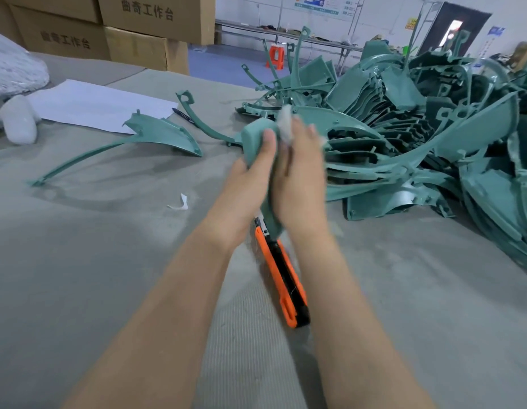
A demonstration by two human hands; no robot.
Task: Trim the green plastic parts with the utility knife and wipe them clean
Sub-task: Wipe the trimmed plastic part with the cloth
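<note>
My left hand (250, 187) grips a green plastic part (255, 137) held upright above the table, thumb on its outer face. My right hand (300, 178) presses a white cloth (286, 122) against the same part; the cloth sticks out above my fingers. An orange and black utility knife (283, 278) lies on the grey table cover below my wrists, touched by neither hand. One green part with a long curved arm (156, 137) lies alone to the left.
A large heap of green plastic parts (418, 137) fills the right side. A white sheet of paper (102, 106) and a white bundle (18, 122) lie far left. Cardboard boxes (132, 33) stand behind. A small white scrap (181, 203) lies on the table.
</note>
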